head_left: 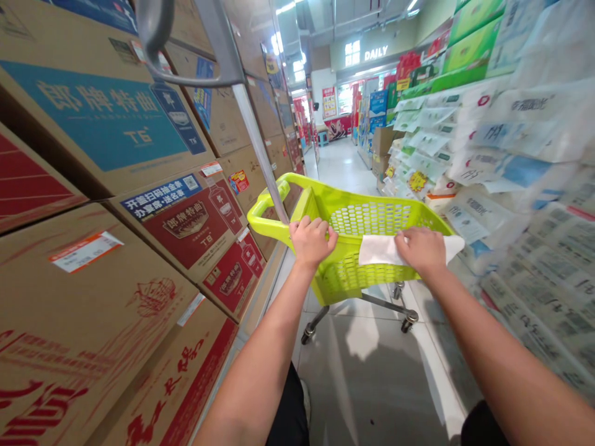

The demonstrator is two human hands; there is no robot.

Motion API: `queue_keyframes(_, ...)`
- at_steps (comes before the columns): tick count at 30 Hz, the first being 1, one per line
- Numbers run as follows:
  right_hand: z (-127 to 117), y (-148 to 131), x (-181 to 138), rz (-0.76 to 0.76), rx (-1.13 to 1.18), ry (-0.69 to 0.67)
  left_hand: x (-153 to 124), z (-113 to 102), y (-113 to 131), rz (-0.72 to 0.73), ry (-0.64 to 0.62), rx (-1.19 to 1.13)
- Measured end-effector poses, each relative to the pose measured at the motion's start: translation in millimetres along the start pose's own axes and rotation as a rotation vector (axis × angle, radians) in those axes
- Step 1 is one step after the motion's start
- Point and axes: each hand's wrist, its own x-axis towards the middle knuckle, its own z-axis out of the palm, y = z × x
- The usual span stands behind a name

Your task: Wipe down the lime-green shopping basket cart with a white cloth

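A lime-green plastic shopping cart (372, 214) with a perforated basket stands sideways in front of me. My left hand (312, 241) is closed over its near rim, close to the grey pole. Farther right along the same rim, my right hand (423, 249) is closed on a white cloth (377, 250), which drapes over the edge of the basket. From the cart's left end, a metal pole (260, 145) rises to a grey handle (204, 80) at the top. The fingertips of both hands are hidden behind the rim.
Stacked cartons (186, 229) form a wall close on the left. Piles of packaged tissue paper (493, 142) line the right side. Caster wheels (409, 321) rest on the tiled floor (367, 384). Beyond the cart, the aisle (339, 158) runs toward a blue stool (322, 137).
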Motion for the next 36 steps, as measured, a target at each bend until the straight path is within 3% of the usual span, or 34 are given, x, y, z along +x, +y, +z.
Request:
queue_keyframes(2, -2, -14, -5, -0.025, 0.033, 0.018, -1, 0, 2, -0.037, 0.022, -0.006)
queue_keyframes(7, -12, -86, -12, -0.273, 0.185, 0.06, -2, 0, 7, -0.074, 0.011, -0.024)
queue_keyframes(9, -15, -96, -10, -0.339, 0.202, 0.086, -3, -1, 6, -0.05, -0.009, -0.028)
queue_keyframes(11, -14, -90, -6, -0.359, 0.193, 0.102, -4, -2, 3, -0.023, -0.027, -0.022)
queue_keyframes(16, -7, -37, 0, -0.279, 0.14, 0.012, -4, -3, -2, 0.008, -0.038, 0.002)
queue_keyframes(19, -5, -20, -1, -0.267, 0.16, -0.008, -4, -3, -1, 0.009, -0.031, -0.001)
queue_keyframes(29, -16, -71, -14, -0.494, 0.387, 0.037, -5, -3, 6, -0.014, 0.019, 0.019)
queue_keyframes(33, -25, -73, -13, -0.384, 0.326, 0.088, -6, -4, 5, 0.007, 0.008, 0.017)
queue_keyframes(36, -21, -62, -11, -0.266, 0.185, 0.028, -6, -4, 4, 0.015, -0.013, 0.006)
